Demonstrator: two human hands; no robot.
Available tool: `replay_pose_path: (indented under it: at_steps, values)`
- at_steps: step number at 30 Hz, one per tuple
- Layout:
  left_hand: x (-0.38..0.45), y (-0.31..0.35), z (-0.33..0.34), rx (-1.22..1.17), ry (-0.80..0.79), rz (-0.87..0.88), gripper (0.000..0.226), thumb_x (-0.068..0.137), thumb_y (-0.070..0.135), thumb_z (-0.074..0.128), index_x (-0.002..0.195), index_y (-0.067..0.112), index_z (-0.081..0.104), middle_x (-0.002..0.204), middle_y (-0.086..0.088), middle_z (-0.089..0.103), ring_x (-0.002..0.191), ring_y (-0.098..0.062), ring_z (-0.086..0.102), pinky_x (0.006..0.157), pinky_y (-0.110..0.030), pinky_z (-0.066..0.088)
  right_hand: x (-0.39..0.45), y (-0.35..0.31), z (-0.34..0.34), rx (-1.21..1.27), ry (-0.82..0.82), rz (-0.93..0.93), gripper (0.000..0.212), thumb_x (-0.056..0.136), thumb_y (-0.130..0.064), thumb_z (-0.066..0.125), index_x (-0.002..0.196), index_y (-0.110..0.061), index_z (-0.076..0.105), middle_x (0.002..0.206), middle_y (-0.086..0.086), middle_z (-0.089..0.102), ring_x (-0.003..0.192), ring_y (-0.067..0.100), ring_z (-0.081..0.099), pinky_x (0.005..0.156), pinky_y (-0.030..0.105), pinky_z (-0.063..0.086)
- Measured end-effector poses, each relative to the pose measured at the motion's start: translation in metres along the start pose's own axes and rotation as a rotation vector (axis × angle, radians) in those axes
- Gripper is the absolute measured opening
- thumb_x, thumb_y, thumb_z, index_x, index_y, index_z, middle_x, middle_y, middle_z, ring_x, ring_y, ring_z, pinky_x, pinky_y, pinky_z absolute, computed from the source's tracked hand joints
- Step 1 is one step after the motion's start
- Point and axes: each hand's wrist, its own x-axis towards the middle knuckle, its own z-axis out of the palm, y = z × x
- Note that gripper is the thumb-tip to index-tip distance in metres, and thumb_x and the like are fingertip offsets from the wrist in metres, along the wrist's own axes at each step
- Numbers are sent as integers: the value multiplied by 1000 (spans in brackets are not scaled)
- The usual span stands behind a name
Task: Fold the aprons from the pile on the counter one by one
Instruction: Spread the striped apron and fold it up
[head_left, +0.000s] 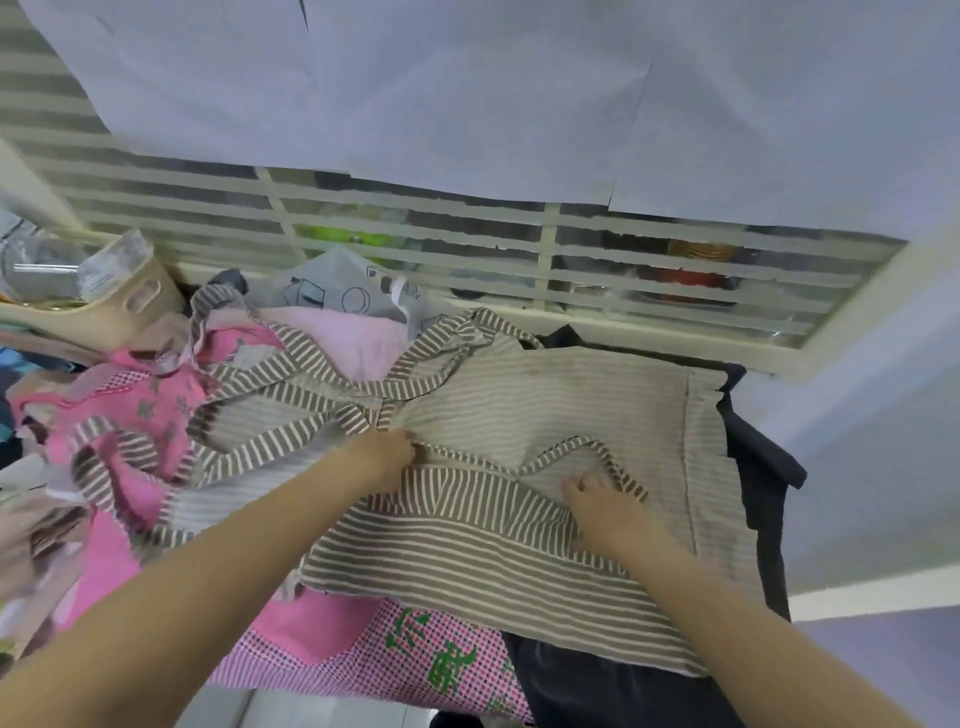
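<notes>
- Striped apron (545, 405), brown and cream, lies spread flat over the right half of the pile, its straps trailing left across the pink cloth; both hands rest on its middle.
- Pile of aprons (130, 415) fills the left side of the surface, mostly pink cloth, crumpled and overlapping.
- Dark cloth (763, 467) lies beneath the striped apron, showing along the right edge and near edge of the surface.
- Pink dotted apron (415, 654) sticks out from under the striped one at the near edge; it carries green characters (447, 660), too blurred to read.
- Left hand (387, 452) pinches a fold of the striped fabric where the straps meet.
- Right hand (597, 493) has its fingers curled round a narrow striped strap (576, 447), just right of the left hand.
</notes>
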Motion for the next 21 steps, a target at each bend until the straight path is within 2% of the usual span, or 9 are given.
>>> replay_pose_path:
  at_steps: [3,5,7,8,10,13,17,19,21]
  values:
    - [9,-13,-39,-143,210,38,33,95,27,46,122,9,54,125,-8,58,108,-26,57,83,-30,43,13,11,-40,82,55,-20,33,93,-19,53,124,-7,52,128,12,54,115,27,53,88,31,44]
    - [21,-21,-65,-280,504,17,33,95,30,48,120,8,51,121,-11,56,104,-27,55,78,-32,42,24,18,-79,264,249,-15,18,94,-18,50,107,-9,58,116,11,59,104,26,56,81,30,42]
    - [36,-24,-83,-329,654,12,48,91,34,55,129,8,42,128,-13,46,114,-29,47,87,-36,41,35,19,-108,371,499,9,14,93,-18,49,103,-9,54,110,10,57,98,25,53,77,31,40]
    - [46,-23,-92,-310,657,9,59,88,39,59,133,8,37,132,-13,42,119,-30,43,93,-37,39,44,19,-118,377,543,32,19,92,-18,50,108,-8,53,113,10,55,102,25,50,79,31,40]
    - [61,-16,-99,-262,602,-20,74,84,48,61,137,7,31,137,-15,38,125,-32,38,101,-40,35,57,16,-125,305,474,63,36,91,-22,53,123,-7,48,126,10,48,117,27,42,92,35,39]
    - [90,-7,-104,-245,524,-63,71,87,45,59,137,6,28,138,-16,41,126,-34,40,100,-41,34,73,19,-128,257,355,107,45,92,-29,54,132,-11,43,134,8,46,126,28,40,103,39,32]
    - [105,-14,-113,-373,574,-68,30,93,20,48,121,7,48,115,-13,61,109,-30,55,88,-34,40,82,24,-133,429,433,78,42,94,-27,53,132,-11,46,133,9,48,123,28,44,104,37,32]
    - [100,-21,-122,-571,526,71,24,90,14,52,113,11,60,100,-8,63,92,-23,58,72,-24,42,83,22,-140,567,498,26,52,92,-26,59,137,-9,40,138,10,41,125,28,42,104,38,37]
    - [84,-29,-129,-738,422,284,20,87,9,59,106,15,63,91,-2,58,74,-11,51,56,-13,37,88,19,-145,557,473,-36,64,88,-28,64,142,-12,34,145,9,34,131,28,35,108,40,34]
